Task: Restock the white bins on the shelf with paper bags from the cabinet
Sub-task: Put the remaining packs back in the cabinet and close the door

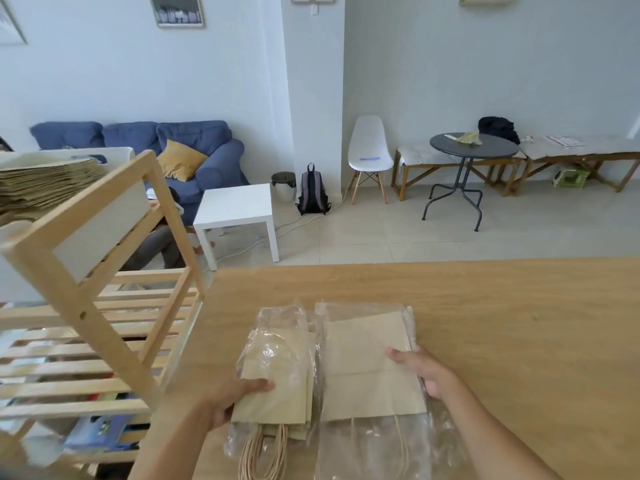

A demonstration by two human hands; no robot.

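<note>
Two plastic-wrapped packs of brown paper bags lie side by side on the wooden table (502,306). My left hand (235,396) grips the left edge of the smaller left pack (277,368), thumb on top; its twine handles stick out toward me. My right hand (424,370) grips the right edge of the larger right pack (367,362), thumb on top. On the wooden shelf (104,327) at the left, a white bin (104,233) holds a stack of flat paper bags (45,183).
The shelf's slatted lower levels carry a few items at the lower left. Beyond the table stand a white side table (239,206), blue sofa (145,140), white chair (370,150), round dark table (474,147) and benches along the wall.
</note>
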